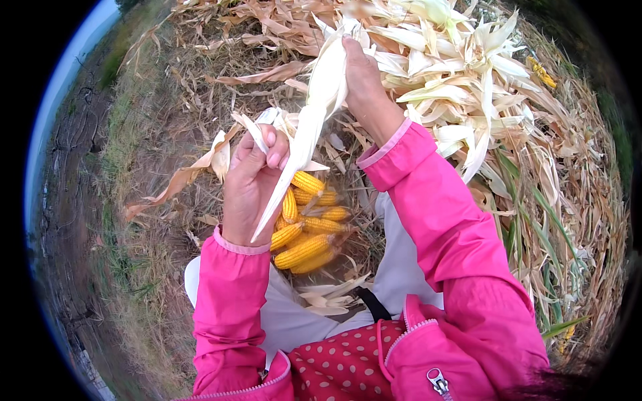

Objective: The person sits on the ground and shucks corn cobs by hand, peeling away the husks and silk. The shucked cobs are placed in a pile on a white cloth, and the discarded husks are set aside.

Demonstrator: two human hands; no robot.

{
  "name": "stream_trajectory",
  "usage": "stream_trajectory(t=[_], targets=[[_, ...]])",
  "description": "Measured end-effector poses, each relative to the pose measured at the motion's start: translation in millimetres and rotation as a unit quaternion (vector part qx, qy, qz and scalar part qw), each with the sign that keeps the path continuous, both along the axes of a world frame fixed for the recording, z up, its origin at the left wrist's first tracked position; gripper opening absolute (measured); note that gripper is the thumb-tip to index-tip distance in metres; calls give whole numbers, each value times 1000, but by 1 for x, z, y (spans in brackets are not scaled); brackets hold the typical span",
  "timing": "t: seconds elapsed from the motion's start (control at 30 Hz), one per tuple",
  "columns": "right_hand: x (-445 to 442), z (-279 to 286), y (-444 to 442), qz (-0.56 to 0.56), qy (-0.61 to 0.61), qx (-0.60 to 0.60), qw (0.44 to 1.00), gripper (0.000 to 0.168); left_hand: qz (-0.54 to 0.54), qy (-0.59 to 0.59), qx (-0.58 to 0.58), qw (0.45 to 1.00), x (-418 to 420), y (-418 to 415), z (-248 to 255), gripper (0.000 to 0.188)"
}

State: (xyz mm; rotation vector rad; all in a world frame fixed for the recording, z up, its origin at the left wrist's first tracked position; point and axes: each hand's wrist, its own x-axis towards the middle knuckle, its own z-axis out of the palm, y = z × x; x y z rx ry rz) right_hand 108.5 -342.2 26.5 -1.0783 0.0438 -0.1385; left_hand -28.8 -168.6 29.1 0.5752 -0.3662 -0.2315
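Note:
My right hand, arm extended upward in the view, grips a long pale corn husk. That husk tapers to a point that hangs down across my left palm; whether an ear is inside it cannot be seen. My left hand has its fingers curled around a narrow strip of husk. Beyond the fingers a dry brown husk leaf sticks out to the left. Below the hands, between my legs, lies a pile of bare yellow corn ears, partly hidden by my left hand.
A heap of pale husks spreads at the upper right, with brown dry husks at the top. A yellow ear lies at the far right. Loose husks lie near my lap. Dry grass and soil stretch to the left.

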Motion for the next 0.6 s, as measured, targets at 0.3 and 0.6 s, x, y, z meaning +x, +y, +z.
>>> stream_trajectory(t=[0.3,0.6], targets=[[-43,7,22,70,-154,-286,943,58,147,53,99,983,22,81,21,58],[-72,8,47,113,-205,-271,934,35,91,29,276,956,13,-5,-14,48]])
